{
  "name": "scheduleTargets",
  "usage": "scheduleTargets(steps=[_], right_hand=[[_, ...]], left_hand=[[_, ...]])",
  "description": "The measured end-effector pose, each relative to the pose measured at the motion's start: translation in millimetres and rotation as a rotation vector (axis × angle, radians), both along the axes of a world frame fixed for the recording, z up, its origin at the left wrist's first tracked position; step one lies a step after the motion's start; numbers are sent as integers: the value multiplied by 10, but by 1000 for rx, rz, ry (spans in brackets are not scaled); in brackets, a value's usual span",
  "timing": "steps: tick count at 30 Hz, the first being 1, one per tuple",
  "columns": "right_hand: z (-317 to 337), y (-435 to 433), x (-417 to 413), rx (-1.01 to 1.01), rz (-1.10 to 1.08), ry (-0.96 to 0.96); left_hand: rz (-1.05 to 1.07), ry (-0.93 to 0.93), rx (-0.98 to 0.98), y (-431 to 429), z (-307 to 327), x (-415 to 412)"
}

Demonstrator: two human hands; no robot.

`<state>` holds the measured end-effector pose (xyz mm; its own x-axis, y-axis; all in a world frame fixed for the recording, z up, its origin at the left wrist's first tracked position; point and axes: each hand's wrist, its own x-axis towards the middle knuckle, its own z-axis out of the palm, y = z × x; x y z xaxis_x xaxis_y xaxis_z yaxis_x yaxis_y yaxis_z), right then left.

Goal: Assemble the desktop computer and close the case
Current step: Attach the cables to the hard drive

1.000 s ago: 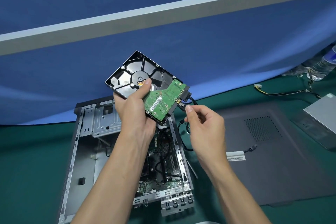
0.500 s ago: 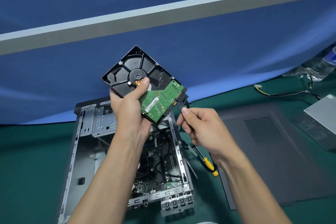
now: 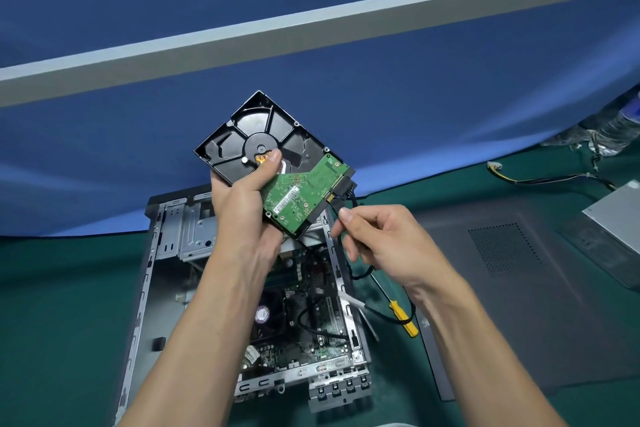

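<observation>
Hard drive (image 3: 263, 135) above open case (image 3: 166, 253) | my left hand (image 3: 242, 211) is gripping it | my right hand (image 3: 377, 246) is pinching the cable (image 3: 348, 192) at its port | cabling step; next, seemingly, pushing plug squarely home

Our right hand (image 3: 381, 243) has rolled knuckles-up on the cable (image 3: 335, 207) and swung outward, uncovering the yellow screwdriver (image 3: 403, 317) lying on the desk (image 3: 69, 288).

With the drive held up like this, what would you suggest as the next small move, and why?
Probably press the black connector pinched by the right hand onto the hard drive's gold contacts: they show bare, and the left hand steadies the drive.
</observation>
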<state>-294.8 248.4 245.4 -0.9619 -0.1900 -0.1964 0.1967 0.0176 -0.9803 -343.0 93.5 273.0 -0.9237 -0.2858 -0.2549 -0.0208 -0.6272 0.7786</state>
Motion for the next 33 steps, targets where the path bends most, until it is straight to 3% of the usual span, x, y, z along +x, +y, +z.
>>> scheduleTargets(steps=[8, 17, 27, 33], right_hand=[[-61, -66, 15, 289, -62, -82], [-135, -41, -7, -20, -14, -142], [-150, -14, -56, -85, -13, -81], [-208, -156, -28, -113, -212, -67]], left_hand=[[11, 29, -89, -6, -79, -9], [-10, 2, -78, -30, -73, -22], [-148, -116, -44, -75, -39, 28], [-91, -102, -61, -78, -3, -23]])
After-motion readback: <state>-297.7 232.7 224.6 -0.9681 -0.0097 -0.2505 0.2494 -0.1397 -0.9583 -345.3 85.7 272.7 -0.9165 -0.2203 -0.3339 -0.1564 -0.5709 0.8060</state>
